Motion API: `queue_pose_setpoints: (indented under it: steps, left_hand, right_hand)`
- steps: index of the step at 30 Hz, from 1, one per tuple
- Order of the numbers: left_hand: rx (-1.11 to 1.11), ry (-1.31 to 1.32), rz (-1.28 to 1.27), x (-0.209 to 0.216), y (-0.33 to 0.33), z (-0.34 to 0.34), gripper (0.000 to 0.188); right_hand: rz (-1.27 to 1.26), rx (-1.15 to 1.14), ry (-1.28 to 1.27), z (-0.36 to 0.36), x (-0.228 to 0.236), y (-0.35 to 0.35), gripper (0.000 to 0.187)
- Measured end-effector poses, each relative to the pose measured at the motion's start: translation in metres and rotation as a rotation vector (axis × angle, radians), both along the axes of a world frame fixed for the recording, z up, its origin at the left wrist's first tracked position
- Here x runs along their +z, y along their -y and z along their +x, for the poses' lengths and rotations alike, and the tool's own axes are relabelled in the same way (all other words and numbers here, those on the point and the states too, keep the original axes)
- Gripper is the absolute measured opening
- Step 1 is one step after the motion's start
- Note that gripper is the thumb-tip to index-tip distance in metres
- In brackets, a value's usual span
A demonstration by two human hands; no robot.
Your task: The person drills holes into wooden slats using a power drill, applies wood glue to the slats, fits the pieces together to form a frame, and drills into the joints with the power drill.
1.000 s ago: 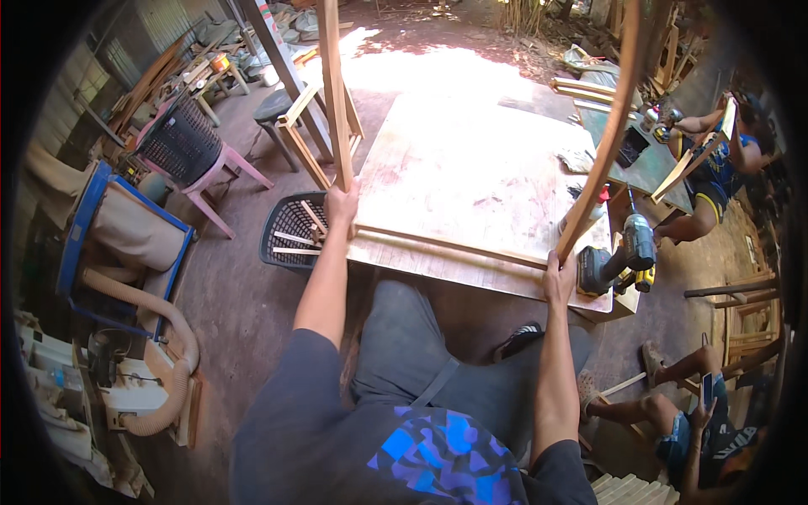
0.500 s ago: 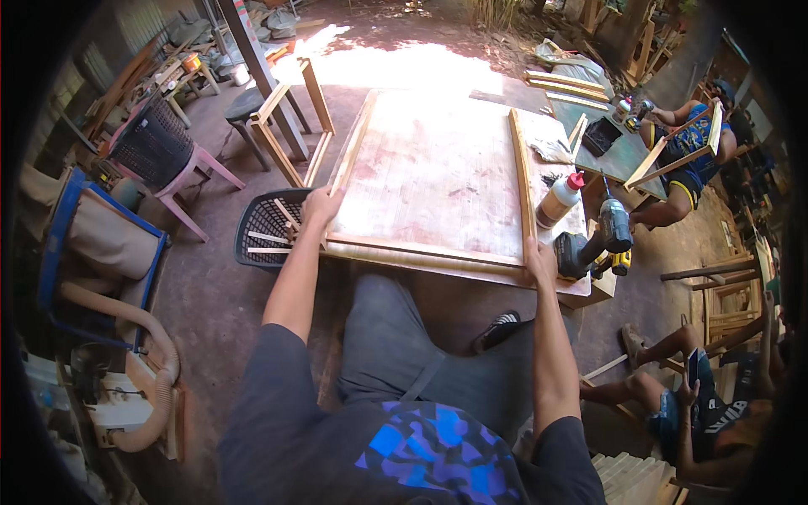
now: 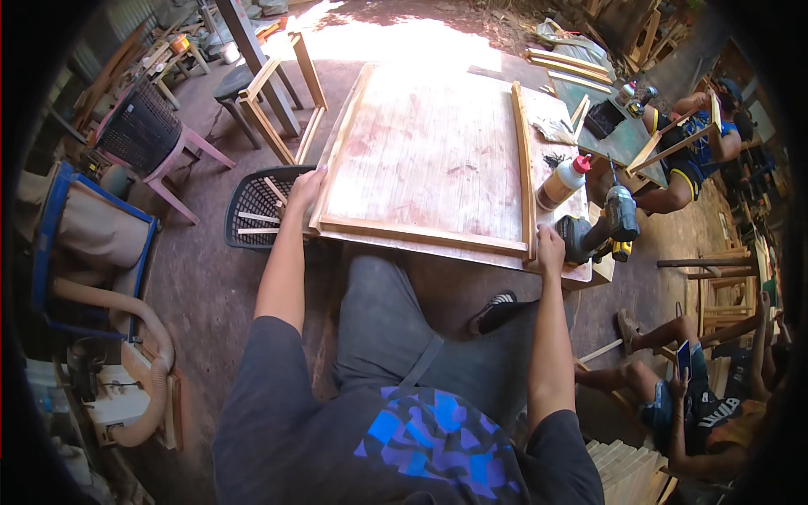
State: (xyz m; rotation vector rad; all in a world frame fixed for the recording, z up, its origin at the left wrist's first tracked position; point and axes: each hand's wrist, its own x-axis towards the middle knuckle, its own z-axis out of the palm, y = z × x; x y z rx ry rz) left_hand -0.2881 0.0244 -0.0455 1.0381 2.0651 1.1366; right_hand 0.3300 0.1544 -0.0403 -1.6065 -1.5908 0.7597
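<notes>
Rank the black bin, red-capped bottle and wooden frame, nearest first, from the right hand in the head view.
1. Wooden frame, its corner beside the right hand.
2. Red-capped bottle, ahead on the tabletop.
3. Black bin, farther right on the green table.

Brownish floor (image 3: 206, 273), pink chair (image 3: 167, 166), dark stool (image 3: 233, 82) beside a grey post (image 3: 255, 63), bright sunlight (image 3: 404, 38) on the ground beyond

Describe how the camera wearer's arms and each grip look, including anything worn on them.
Both the left grip and the right grip are ungloved human hands, too small here to rule out rings. The left forearm and right forearm are uncovered, with no watch or bracelet visible. The left sleeve and right sleeve are short, dark and apparently plain.
</notes>
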Motion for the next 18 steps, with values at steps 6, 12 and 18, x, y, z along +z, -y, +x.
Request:
queue_pose_setpoints:
  steps: [6,12,18]
  left_hand:
    - [-0.031,-0.416,-0.404,0.053,-0.015,0.055,0.069]
    - [0.078,-0.545,-0.415,0.069,-0.035,0.058,0.052]
    - [0.178,-0.240,-0.203,0.057,-0.023,0.038,0.058]
  right_hand:
    - [-0.197,0.062,0.356,-0.032,0.051,-0.005,0.057]
    - [-0.416,0.073,-0.003,-0.032,0.020,-0.062,0.031]
    - [-0.628,0.037,-0.620,-0.058,0.046,-0.032,0.063]
